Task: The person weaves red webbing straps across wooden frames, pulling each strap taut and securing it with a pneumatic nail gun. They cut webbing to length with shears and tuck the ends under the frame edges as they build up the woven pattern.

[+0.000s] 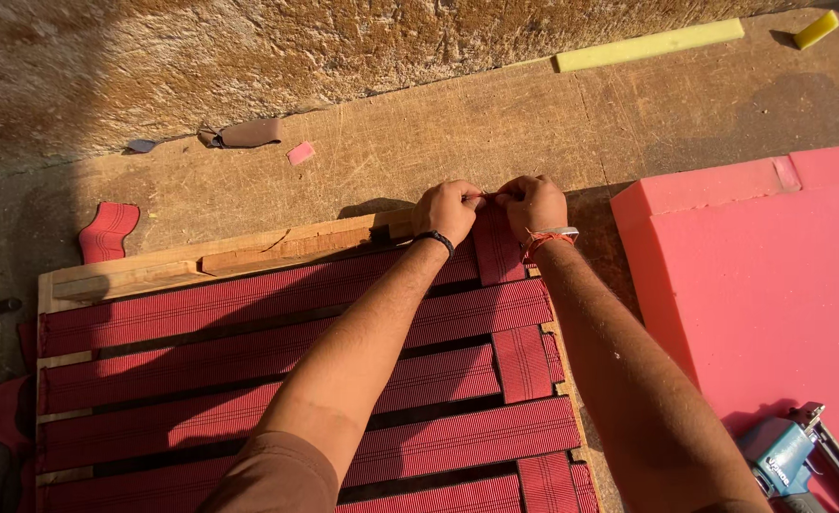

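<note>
- Left hand (448, 211) and right hand (532, 204) both pinch the far end of a red webbing strap (497, 249).
- Strap crosses the wooden frame (248, 255); pink foam slab (771, 285) lies right.

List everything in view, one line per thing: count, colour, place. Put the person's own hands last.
wooden frame: one, pale wood, lower left on the floor.
webbing straps: several, dark red, woven across the frame.
foam slab: one, pink, right.
staple gun: one, blue-grey, lower right on the foam slab.
yellow foam strip: one, top right; a smaller yellow piece beside it.
webbing offcut: one, dark red, floor left of the frame.
pink scrap: one, floor above the frame.
left hand: gripping the upright strap's end at the frame's top edge.
right hand: gripping the same strap end.
</note>
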Action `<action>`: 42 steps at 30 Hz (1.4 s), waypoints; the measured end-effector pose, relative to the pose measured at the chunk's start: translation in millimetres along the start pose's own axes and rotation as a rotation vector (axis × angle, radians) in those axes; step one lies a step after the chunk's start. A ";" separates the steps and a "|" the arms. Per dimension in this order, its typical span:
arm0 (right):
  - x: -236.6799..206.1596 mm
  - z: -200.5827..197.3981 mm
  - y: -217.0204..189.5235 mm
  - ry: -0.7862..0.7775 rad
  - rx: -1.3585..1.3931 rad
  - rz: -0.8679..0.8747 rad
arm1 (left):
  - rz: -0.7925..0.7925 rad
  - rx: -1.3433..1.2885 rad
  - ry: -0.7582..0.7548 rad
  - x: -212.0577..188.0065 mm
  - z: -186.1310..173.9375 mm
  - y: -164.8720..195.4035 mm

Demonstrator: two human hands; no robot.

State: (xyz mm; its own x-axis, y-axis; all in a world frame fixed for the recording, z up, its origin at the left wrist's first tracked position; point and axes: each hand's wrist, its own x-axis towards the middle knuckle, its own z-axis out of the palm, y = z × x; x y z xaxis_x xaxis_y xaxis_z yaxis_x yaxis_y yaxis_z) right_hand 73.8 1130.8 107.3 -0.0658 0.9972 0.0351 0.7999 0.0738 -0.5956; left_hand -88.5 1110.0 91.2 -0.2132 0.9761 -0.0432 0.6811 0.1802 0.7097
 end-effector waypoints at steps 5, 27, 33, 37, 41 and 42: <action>0.6 -2.9 -6.4 -0.088 0.019 0.105 | 0.034 -0.008 0.098 -10.4 3.3 0.0; -390.6 -226.0 242.4 0.027 -0.465 0.562 | 0.083 0.092 0.220 -21.6 31.8 -15.9; -321.0 -252.4 136.5 -0.160 -0.155 0.667 | 0.083 0.182 0.169 -16.7 27.1 -9.5; -250.1 -231.6 41.9 -0.351 0.083 0.732 | 0.094 0.193 0.159 -15.8 25.2 -6.5; -152.9 -185.6 -32.3 -0.443 0.310 0.494 | 0.071 0.120 0.136 -13.4 18.2 -5.5; -130.6 -168.8 -47.8 -0.391 0.364 0.458 | 0.062 0.091 0.114 -13.5 15.8 -5.8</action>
State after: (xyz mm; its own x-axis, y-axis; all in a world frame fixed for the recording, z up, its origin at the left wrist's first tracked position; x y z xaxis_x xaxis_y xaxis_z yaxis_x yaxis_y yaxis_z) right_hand 144.9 998.8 266.7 -0.0345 0.8451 -0.5335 0.5521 -0.4289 -0.7151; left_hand -78.4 1097.7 76.6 -0.2436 0.9664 0.0821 0.7546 0.1356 0.6421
